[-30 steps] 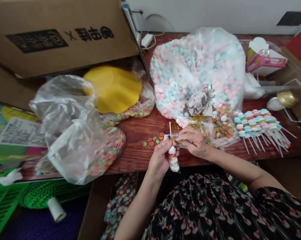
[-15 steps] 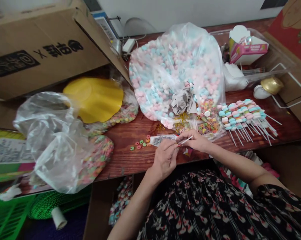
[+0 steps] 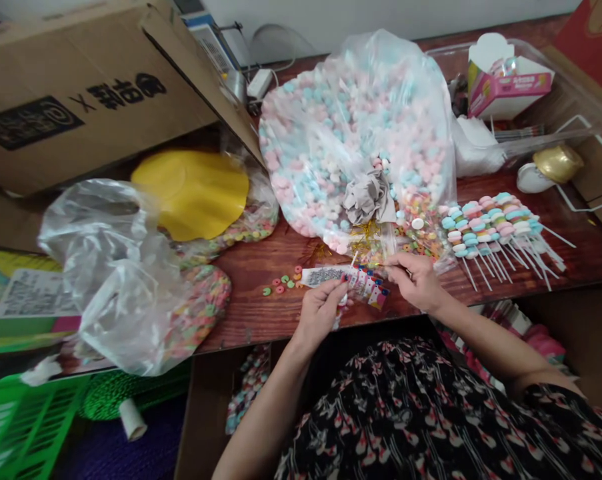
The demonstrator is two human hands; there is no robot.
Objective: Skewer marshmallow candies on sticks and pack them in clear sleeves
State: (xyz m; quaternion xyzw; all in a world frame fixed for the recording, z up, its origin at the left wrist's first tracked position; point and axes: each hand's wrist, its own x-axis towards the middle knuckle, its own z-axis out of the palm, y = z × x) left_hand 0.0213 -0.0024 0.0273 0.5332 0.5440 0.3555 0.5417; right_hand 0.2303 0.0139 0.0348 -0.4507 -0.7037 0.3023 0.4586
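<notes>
Two hands meet over the near edge of the table (image 3: 261,320); the left hand (image 3: 321,310) is closed around a small printed packet (image 3: 348,281), thumb and fingers gripping its middle from below; the packet lies crosswise, just above the table, its pale end pointing left and its coloured end pointing right toward the right hand (image 3: 415,283); a thin white stick (image 3: 353,257) pokes up from the packet; the right hand's fingertips are pinched narrow just above the packet's right end, on something too thin to make out; a few loose cereal rings (image 3: 281,287) lie on the table just left of the packet; behind both hands sits a big clear bag of pastel sweets (image 3: 351,120); a row of sweets on sticks (image 3: 491,223) lies to the right, near the right hand
</notes>
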